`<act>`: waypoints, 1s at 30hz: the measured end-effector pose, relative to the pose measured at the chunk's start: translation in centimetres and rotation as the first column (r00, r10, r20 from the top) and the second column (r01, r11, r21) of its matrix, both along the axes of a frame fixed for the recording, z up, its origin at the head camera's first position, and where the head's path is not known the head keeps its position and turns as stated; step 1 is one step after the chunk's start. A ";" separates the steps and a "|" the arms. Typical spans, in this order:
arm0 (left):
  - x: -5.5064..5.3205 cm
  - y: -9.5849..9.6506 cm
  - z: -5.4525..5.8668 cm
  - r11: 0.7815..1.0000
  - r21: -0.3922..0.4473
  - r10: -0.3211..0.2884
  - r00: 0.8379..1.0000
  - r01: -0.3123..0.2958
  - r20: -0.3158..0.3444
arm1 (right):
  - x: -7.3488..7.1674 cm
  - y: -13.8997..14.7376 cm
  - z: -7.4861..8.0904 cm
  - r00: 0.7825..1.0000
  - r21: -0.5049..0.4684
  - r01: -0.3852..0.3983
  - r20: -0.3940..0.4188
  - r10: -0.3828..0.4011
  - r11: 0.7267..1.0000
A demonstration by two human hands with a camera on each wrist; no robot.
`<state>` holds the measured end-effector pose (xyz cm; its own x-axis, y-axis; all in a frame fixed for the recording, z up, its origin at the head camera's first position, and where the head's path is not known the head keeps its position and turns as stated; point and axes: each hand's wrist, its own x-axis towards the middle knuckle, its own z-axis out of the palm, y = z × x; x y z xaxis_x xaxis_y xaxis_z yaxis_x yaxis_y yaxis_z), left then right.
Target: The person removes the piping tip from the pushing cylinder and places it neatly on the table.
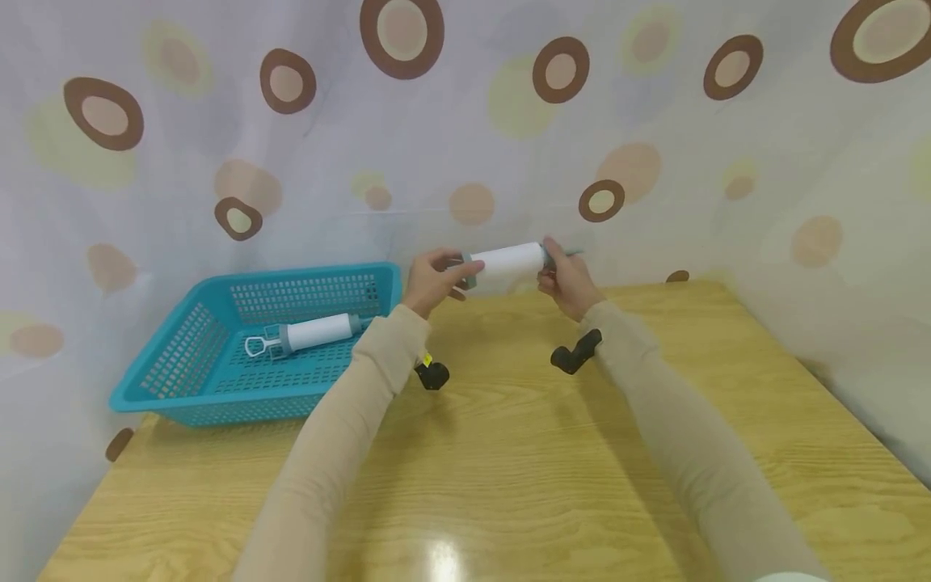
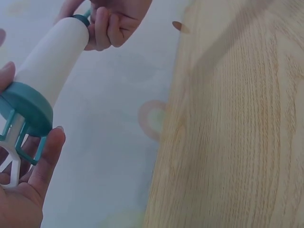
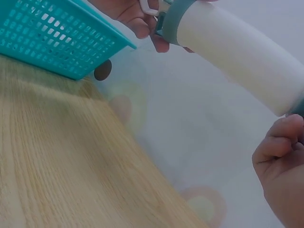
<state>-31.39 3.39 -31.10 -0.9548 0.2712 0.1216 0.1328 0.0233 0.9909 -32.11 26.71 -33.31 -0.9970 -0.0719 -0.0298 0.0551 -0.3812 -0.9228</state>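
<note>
A white hand pump (image 1: 507,263) with teal end caps is held up above the far side of the table, lying almost level. My left hand (image 1: 434,281) grips its handle end, where the teal cap and a white pull handle (image 2: 14,161) show in the left wrist view. At the other end, my right hand (image 1: 570,279) pinches the narrow teal cap, from which a thin nozzle (image 1: 575,251) sticks out. A second, similar pump (image 1: 320,331) lies in the teal basket (image 1: 240,402) to the left, its far end partly hidden by my left sleeve.
The basket stands at the left of the wooden table (image 1: 494,469). A spotted wall covering (image 1: 473,153) rises right behind the table's back edge. Black wrist mounts (image 1: 432,375) hang under both forearms.
</note>
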 end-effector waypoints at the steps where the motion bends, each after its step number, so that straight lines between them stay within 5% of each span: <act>1: 0.0 0.1 0.0 1.000 -0.003 -0.003 1.000 0.003 0.001 | 0.0 0.1 0.0 1.000 0.005 0.004 0.003 -0.004 1.000; 6: -1.2 0.6 -1.3 1.000 -0.009 -0.010 1.000 0.010 -0.012 | 0.2 0.8 -0.2 1.000 -0.007 -0.009 -0.026 0.009 1.000; 14: -2.3 1.0 -2.6 1.000 0.008 0.015 0.999 -0.015 -0.037 | 0.0 0.8 -0.5 0.992 -0.196 -0.126 -0.023 0.124 0.972; 23: -2.1 0.5 -2.7 0.999 0.014 0.031 0.999 -0.031 -0.022 | -0.2 -0.2 -0.3 0.995 -0.001 -0.101 0.012 0.101 0.995; 30: -2.4 0.3 -2.3 1.000 0.020 0.024 1.000 -0.024 -0.018 | -0.3 0.3 -0.1 0.997 -0.031 -0.081 -0.018 0.081 0.996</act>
